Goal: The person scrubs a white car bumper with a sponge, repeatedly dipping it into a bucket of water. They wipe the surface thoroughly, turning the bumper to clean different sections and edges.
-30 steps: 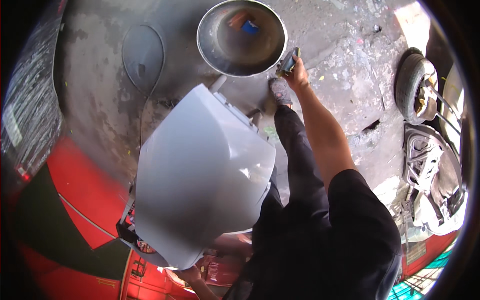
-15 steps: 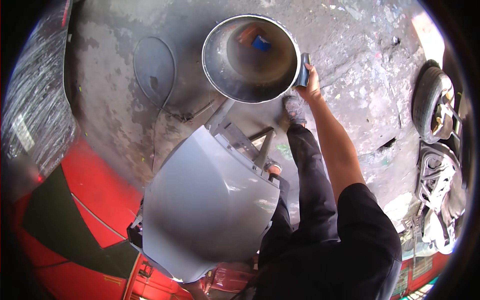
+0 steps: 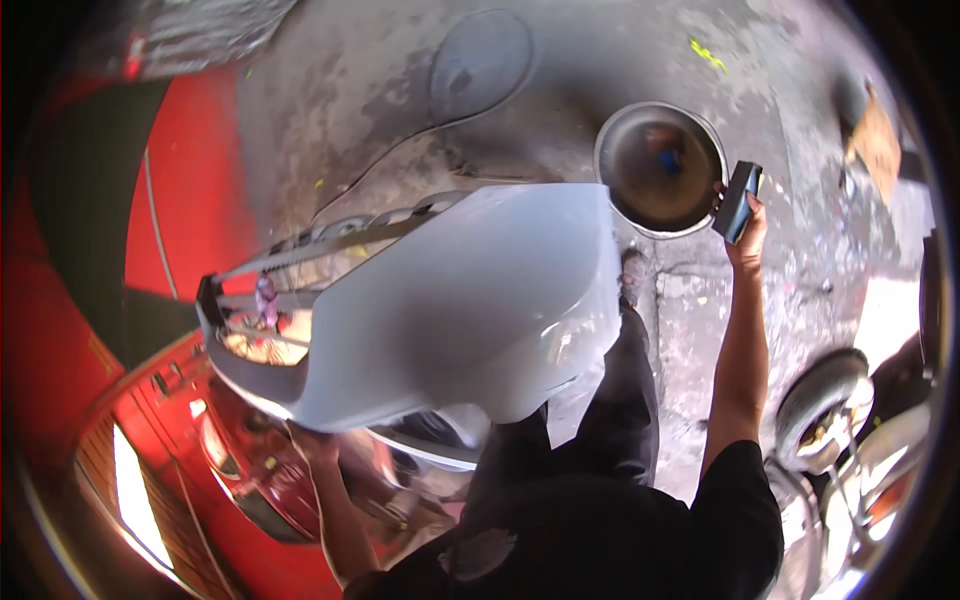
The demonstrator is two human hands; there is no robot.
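A grey car bumper (image 3: 450,300) lies tilted across the stand in front of me, its smooth painted face turned up. My left hand (image 3: 315,442) grips the bumper's near left edge; its fingers are partly hidden beneath the panel. To the right, beside the rim of a round bucket (image 3: 605,185), my right hand (image 3: 750,235) is closed around a dark rectangular block (image 3: 738,203), held on edge. Water looks to fill the bucket's lower part, and a small blue piece (image 3: 670,158) shows inside next to something reddish.
Red car bodywork (image 3: 190,200) with a dark panel stands on the left. A hose (image 3: 400,135) curls over the stained concrete floor beyond the bumper. At the right are a wheel (image 3: 825,410) and metal parts. Plastic-wrapped bodywork (image 3: 200,35) is at the far left.
My view has swung left, so the bucket appears smaller and farther right. The block has come away from the bucket's side slightly. More of the bumper and my left hand shows.
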